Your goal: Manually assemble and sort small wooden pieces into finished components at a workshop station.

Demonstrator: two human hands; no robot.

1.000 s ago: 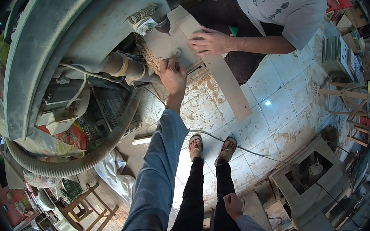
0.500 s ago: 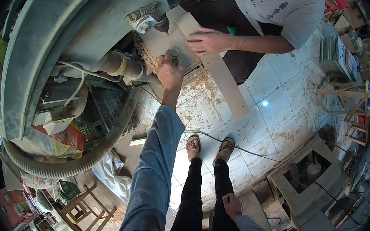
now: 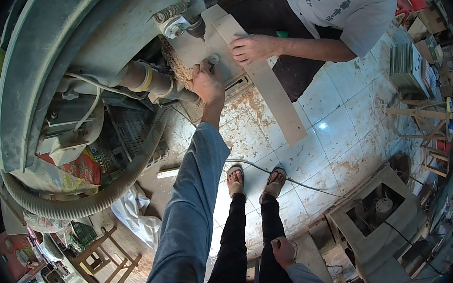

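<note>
While grey machine (image 3: 66,58) fills left, left hand (image 3: 207,83) reaches up, fingers closed on small knob (image 3: 213,59) by wooden board (image 3: 258,78); adjusting step, likely. Next move needs steady turning. Right hand (image 3: 283,251) low by thigh, grip unclear. Co-worker's hand (image 3: 250,48) flat on board.

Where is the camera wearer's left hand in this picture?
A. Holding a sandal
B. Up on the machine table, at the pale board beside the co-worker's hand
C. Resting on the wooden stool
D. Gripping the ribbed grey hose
B: the left hand reaches up to the pale board on the machine table, close to the co-worker's hand, while the right hand is down by the dark trouser leg.
</note>
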